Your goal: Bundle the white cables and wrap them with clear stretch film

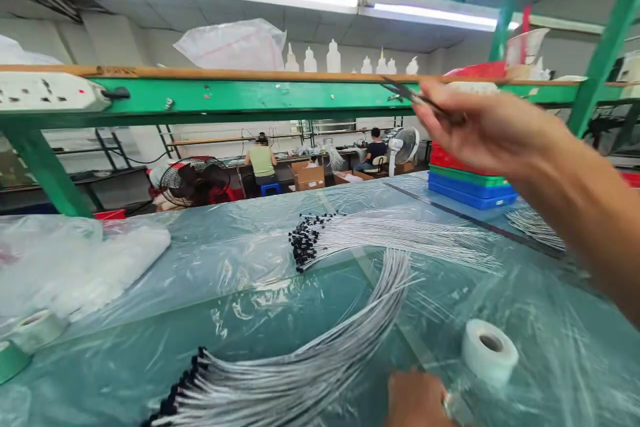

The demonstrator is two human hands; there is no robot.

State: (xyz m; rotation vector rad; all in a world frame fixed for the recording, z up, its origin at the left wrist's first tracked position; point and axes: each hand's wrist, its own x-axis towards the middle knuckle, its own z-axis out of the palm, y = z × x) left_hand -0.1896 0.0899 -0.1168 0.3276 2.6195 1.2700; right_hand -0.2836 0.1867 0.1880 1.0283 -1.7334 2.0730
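Observation:
My right hand [465,117] is raised at the upper right, level with the green shelf beam. Its fingers are closed around scissors [407,93] with dark pointed blades facing left; the handles are mostly hidden. At the bottom edge my left hand [417,400] is curled shut and partly cut off, with something clear and shiny beside it that I cannot make out. A large bundle of grey-white cables [320,367] with black connectors curves just left of that hand. To its right stands a roll of clear tape [490,353]. Behind lies a second cable bundle [390,233], spread out.
Clear plastic covers the green table [240,307]. Plastic bags [100,267] and another roll [37,330] lie left. Blue, green and red trays [470,190] are stacked right, near more cables [535,227]. The shelf [300,97] crosses ahead. Two people sit beyond, near fans.

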